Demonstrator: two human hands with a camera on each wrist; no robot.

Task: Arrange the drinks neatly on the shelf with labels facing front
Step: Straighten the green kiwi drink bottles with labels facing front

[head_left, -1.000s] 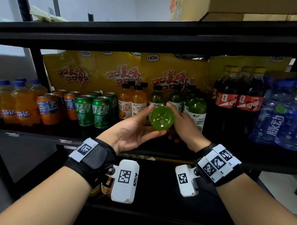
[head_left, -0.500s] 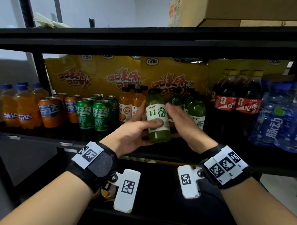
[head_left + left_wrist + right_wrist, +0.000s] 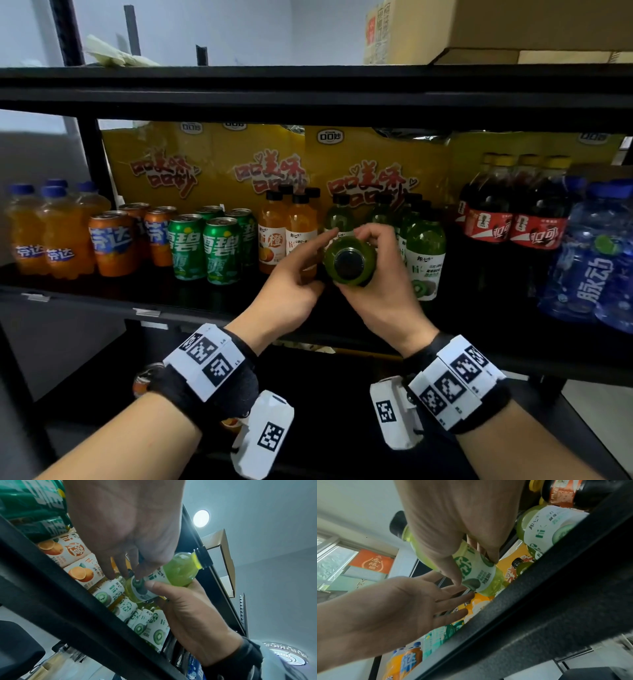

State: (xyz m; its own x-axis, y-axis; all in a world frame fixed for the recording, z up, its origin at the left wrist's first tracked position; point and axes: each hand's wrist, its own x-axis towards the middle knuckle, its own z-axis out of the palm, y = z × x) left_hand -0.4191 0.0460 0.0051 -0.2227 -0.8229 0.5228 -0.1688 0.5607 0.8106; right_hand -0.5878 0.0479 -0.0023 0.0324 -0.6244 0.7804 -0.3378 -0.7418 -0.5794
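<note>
Glossy clear plastic bottle [image 3: 349, 262], matt black shelf [image 3: 102, 301] seemingly metal, shiny cans [image 3: 186, 246]

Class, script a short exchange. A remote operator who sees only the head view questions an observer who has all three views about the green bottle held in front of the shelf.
Operator: The green bottle in the right hand points top-on at me. Does it carry a label?
Observer: Yes. The left wrist view shows a white label with green "hi" lettering and a kiwi slice. The right thumb presses on it.
Operator: Is the left hand gripping it too?
Observer: No. The right wrist view shows that palm open, with straight fingers reaching to the bottle's lower end.
</note>
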